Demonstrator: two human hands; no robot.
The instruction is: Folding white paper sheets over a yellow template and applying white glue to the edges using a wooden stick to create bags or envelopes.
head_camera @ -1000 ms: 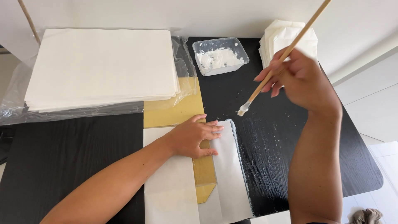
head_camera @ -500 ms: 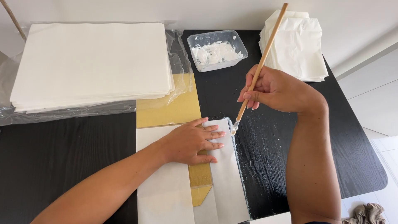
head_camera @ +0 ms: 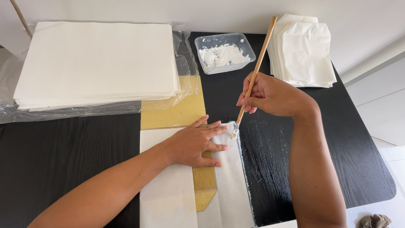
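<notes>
- The paper stack [head_camera: 97,63] sits far left on its clear wrap, well apart from your hands; leave it there.
- The gold template [head_camera: 175,112] lies under the white sheet [head_camera: 168,198], its top showing above the sheet and a strip of it showing between the folded flaps.
- Your left hand [head_camera: 196,143] lies flat, fingers spread, on the sheet and the right flap [head_camera: 230,177]. It grips nothing; it only presses. Keep that pressure even so the flap does not creep while you brush.
- Keep your fingertips [head_camera: 221,126] just clear of the flap's right edge, where the paste goes.
- The brush [head_camera: 253,78] touches the top right corner of the flap, bristles down. It looks like the start of a pasting stroke along that edge; a thin, steady line would likely serve best.
- Your right hand [head_camera: 270,95] is closed around the brush handle near its lower half, pencil-style. Hold it lightly and keep the angle low.
- The table [head_camera: 295,169] beside the flap already shows white smears; mind your forearm.
- The paste tub [head_camera: 223,52] stands near, behind the brush.
- The finished bags [head_camera: 301,50] lie stacked at far right, apart from the wet area.
</notes>
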